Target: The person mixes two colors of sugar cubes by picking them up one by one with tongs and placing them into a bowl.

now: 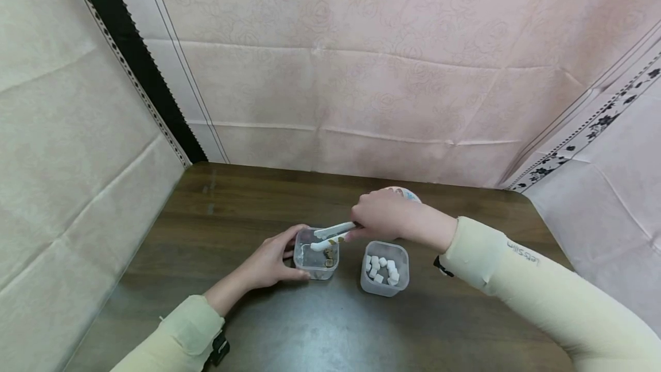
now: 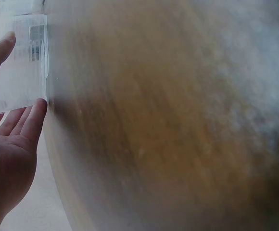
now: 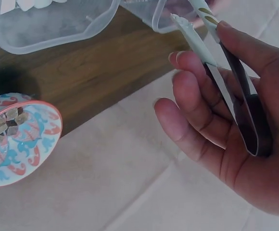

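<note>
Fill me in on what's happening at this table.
A person's right hand holds tongs, their tips apart at the left tub. The left hand grips that tub, which has a few brown bits in it. The right tub holds white chunks and is not being touched. A patterned dish with brownish pieces sits on the table, mostly hidden by the right hand in the head view.

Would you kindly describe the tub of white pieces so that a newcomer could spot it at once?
On the brown table, find the left hand gripping a clear tub. To the right of that stands a second tub. Its white pieces set it apart from its neighbour's brownish bits.
</note>
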Available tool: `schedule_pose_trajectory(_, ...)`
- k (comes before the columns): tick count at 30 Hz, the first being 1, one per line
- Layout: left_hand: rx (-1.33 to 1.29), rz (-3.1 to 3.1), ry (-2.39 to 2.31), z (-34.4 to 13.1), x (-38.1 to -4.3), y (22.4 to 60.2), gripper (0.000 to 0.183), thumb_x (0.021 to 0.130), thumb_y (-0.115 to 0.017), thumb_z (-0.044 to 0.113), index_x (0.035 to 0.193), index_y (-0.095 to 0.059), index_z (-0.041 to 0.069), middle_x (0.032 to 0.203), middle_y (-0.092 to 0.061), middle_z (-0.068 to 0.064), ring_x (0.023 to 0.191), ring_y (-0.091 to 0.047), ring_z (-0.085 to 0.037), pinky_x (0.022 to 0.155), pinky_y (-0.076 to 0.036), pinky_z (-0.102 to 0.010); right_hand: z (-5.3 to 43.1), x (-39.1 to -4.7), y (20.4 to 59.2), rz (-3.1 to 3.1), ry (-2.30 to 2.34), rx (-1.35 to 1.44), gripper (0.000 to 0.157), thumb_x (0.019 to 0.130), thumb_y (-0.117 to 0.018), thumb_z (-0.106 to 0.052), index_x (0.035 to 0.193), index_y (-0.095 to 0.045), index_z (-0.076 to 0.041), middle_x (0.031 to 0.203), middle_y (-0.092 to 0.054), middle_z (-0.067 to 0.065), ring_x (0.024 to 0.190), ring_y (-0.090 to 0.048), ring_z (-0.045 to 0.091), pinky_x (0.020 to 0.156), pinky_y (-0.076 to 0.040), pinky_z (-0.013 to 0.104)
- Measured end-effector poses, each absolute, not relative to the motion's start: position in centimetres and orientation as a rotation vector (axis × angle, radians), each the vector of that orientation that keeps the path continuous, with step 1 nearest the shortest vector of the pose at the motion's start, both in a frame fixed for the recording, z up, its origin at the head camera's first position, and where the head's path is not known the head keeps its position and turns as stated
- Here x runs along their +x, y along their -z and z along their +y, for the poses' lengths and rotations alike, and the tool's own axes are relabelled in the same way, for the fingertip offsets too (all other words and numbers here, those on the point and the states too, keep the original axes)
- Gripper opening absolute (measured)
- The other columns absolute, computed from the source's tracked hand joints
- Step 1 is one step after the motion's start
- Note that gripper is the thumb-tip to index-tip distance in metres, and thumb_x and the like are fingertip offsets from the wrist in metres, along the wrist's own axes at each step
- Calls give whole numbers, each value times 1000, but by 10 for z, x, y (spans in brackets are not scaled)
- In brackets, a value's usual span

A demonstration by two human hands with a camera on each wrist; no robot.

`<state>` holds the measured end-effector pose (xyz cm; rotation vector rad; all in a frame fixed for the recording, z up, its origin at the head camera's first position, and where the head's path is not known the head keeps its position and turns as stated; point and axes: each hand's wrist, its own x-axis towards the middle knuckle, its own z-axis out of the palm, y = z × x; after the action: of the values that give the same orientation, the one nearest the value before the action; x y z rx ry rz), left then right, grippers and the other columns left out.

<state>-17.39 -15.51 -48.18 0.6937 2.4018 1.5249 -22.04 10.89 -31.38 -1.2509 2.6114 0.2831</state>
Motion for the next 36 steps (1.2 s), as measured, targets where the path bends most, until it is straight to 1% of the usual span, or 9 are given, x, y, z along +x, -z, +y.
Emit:
schedule_pose_trajectory(3, 708, 2415, -1525, -155, -174, 483, 86, 82, -95, 10, 154, -48, 13, 144, -61, -14, 137, -60, -36, 106, -55, -40, 103, -218, 317, 2583, -318, -1301, 41, 100, -74, -47, 71, -65, -19, 63, -54, -8, 57, -50, 12, 53, -47, 36)
schedule_pose_trajectory(7, 711, 2415, -1522, -155, -174, 483, 87, 82, -95, 9, 154, -47, 8, 148, -59, -17, 137, -59, -36, 106, -55, -39, 98, -215, 319, 2565, -388, -1341, 41, 99, -74, -47, 71, -66, -19, 65, -59, -5, 59, -56, 15, 58, -53, 39)
schedule_pose_trajectory(10, 706, 2411, -1520, -156, -174, 482, 88, 81, -95, 9, 154, -47, 7, 149, -58, -17, 137, -60, -34, 107, -54, -38, 94, -213, 319, 2554, -446, -1342, 43, 98, -75, -49, 70, -62, -20, 66, -59, -6, 59, -55, 16, 59, -54, 40)
schedule_pose_trajectory(14, 710, 2416, -1517, -156, -174, 482, 87, 81, -95, 10, 154, -47, 7, 148, -59, -18, 137, -60, -34, 106, -55, -39, 90, -211, 319, 2538, -514, -1354, 47, 97, -76, -51, 68, -55, -21, 63, -51, -8, 58, -48, 14, 56, -51, 38)
schedule_pose_trajectory(16, 709, 2417, -1514, -156, -174, 482, 87, 82, -95, 11, 154, -47, 8, 148, -58, -17, 137, -60, -34, 106, -55, -39, 88, -210, 319, 2532, -543, -1371, 47, 96, -77, -52, 67, -55, -21, 63, -49, -8, 57, -45, 13, 56, -51, 37)
schedule_pose_trajectory(19, 693, 2410, -1512, -155, -174, 483, 87, 82, -95, 12, 154, -47, 10, 149, -58, -16, 138, -59, -34, 107, -54, -39, 85, -208, 320, 2518, -579, -1386, 47, 95, -79, -52, 68, -56, -21, 62, -50, -9, 57, -45, 13, 56, -51, 37)
schedule_pose_trajectory(26, 667, 2401, -1504, -155, -173, 482, 89, 82, -95, 14, 156, -45, 10, 148, -58, -16, 138, -59, -35, 108, -54, -39, 78, -206, 326, 2498, -674, -1388, 42, 94, -79, -51, 71, -62, -20, 67, -60, -7, 60, -52, 14, 56, -52, 35)
schedule_pose_trajectory(32, 662, 2402, -1497, -155, -173, 480, 89, 82, -95, 15, 156, -45, 8, 150, -57, -17, 138, -59, -34, 108, -54, -39, 71, -206, 331, 2481, -734, -1401, 35, 95, -77, -50, 84, -77, -17, 81, -74, -3, 72, -68, 18, 62, -57, 35)
schedule_pose_trajectory(36, 678, 2403, -1500, -155, -173, 481, 89, 82, -95, 14, 156, -45, 7, 150, -57, -18, 138, -59, -35, 107, -54, -38, 67, -208, 333, 2478, -771, -1396, 37, 97, -75, -53, 89, -80, -17, 86, -76, -2, 75, -70, 20, 64, -58, 36)
